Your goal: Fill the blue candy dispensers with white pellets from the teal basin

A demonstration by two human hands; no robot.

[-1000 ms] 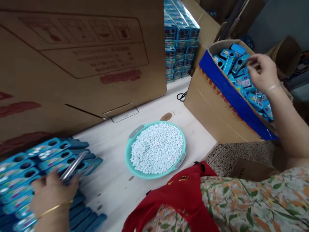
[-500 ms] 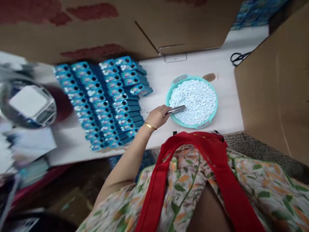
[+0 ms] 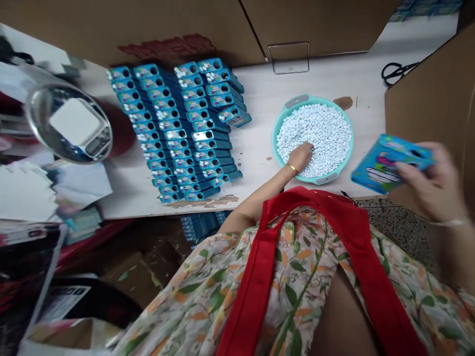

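A turquoise basin [image 3: 275,136] full of small white pellets [image 3: 326,133] stands on the table. My left hand [image 3: 300,157], with a gold bangle at its wrist, is down in the pellets near the basin's front left. Its fingers are curled, their tips partly buried, and what they hold, if anything, is hidden. To the right of the basin, my right hand [image 3: 434,183] grips a blue printed box [image 3: 386,165] by its right end, thumb across the front. A dark round hole shows near the box's held end. The right hand is somewhat blurred.
Rows of similar blue boxes [image 3: 174,133] with round holes stand on the white table [image 3: 256,168] to the left. Beyond them is a scale [image 3: 79,126] in a metal bowl. Cardboard [image 3: 438,94] walls the right side, near black scissors [image 3: 397,73]. A wire loop [image 3: 289,58] lies behind.
My left hand moved right and down into the pellets; the metal scoop-like tool it held no longer shows. My right hand has come into view with a blue box. The view shifted.
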